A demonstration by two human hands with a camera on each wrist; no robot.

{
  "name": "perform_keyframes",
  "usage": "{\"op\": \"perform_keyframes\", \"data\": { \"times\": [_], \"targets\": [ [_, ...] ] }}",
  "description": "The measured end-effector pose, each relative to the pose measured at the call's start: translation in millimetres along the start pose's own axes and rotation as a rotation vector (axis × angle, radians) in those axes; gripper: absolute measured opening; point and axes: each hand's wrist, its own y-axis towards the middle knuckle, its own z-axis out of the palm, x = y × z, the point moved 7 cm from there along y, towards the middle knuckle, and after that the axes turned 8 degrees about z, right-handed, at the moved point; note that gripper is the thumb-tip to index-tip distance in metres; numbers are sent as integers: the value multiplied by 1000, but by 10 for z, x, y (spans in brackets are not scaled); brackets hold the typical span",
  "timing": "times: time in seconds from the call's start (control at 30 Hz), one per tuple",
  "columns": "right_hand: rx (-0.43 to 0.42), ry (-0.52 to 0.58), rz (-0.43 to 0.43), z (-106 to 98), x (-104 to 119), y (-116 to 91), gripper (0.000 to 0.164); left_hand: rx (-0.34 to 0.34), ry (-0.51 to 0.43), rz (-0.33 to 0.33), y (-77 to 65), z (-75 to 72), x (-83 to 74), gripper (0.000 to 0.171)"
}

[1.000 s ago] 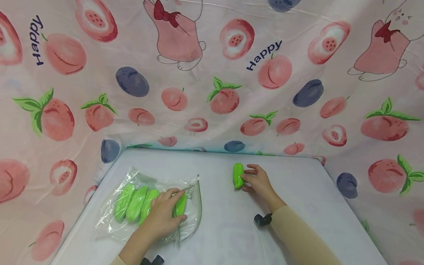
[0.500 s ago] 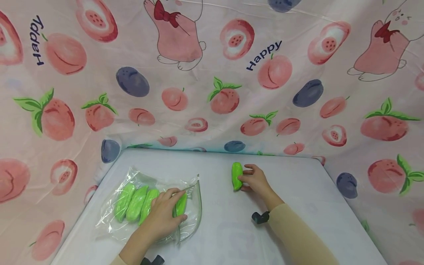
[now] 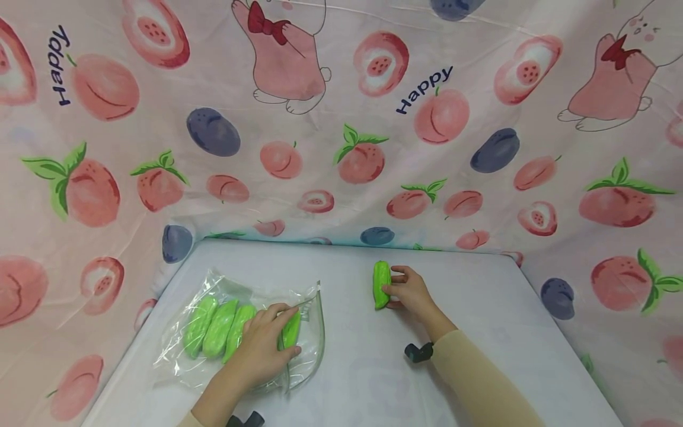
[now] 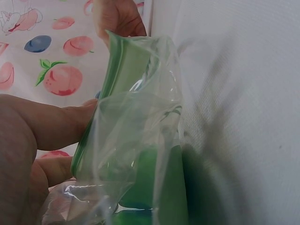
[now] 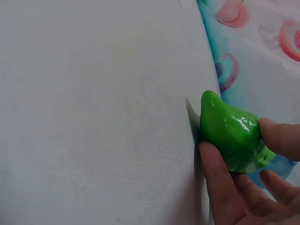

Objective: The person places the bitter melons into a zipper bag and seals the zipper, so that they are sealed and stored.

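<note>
My right hand (image 3: 415,293) pinches a glossy green, elongated toy vegetable (image 3: 381,284) near the middle of the table. In the right wrist view, the thumb and fingers hold this toy vegetable (image 5: 229,131) from opposite sides, its blunt tip showing. On the left lies a clear zip bag (image 3: 316,350); several similar green toy vegetables (image 3: 220,329) lie inside. My left hand (image 3: 260,345) holds the bag by its mouth, thumb and index finger spread apart. The left wrist view shows fingertips at the green-tinted zip edge of the bag (image 4: 133,79), which gapes. The hand partly hides the bag's contents.
The white table (image 3: 347,385) ends at a fruit-patterned cloth (image 3: 320,148), which hangs behind it and at both sides. Small black devices sit at the wrists, one beside the right sleeve (image 3: 475,379).
The right hand has shifted slightly left with the green toy vegetable, which has turned a little, its pointed end now lower. The left hand and the bag have stayed put.
</note>
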Motion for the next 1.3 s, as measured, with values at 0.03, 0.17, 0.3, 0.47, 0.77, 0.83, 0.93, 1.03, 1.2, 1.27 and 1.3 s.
{"op": "perform_keyframes", "data": {
  "times": [0.03, 0.17, 0.3, 0.47, 0.77, 0.83, 0.93, 1.03, 1.2, 1.27, 1.3],
  "targets": [
    [2, 2, -3, 1, 0, -5, 70, 0, -1, 1, 1, 0, -2, 82],
    [0, -10, -16, 3, -4, -20, 69, 0, -1, -1, 1, 1, -4, 82],
    [-4, -17, -34, 6, -10, -17, 69, -1, 2, -4, -1, 3, -1, 81],
    [-13, -18, -38, 2, -14, -30, 69, -5, 10, -1, 4, 18, 12, 82],
    [-14, -30, -43, 32, 24, -134, 68, -9, 7, 2, -5, 19, 17, 82],
    [-8, -33, -48, 40, 25, -147, 68, -11, 10, 4, -6, 19, 16, 82],
    [0, -49, -56, 49, 15, -160, 68, -12, 14, 7, -6, 22, 17, 82],
    [12, -69, -66, 67, 13, -183, 68, -11, 18, 8, -3, 25, 16, 83],
    [23, -84, -86, 92, 16, -239, 69, -9, 18, 8, 4, 30, 16, 83],
    [29, -82, -93, 106, 17, -268, 68, -9, 19, 9, 7, 31, 16, 82],
    [31, -83, -97, 112, 15, -282, 68, -9, 19, 10, 8, 31, 16, 82]
  ]
}}
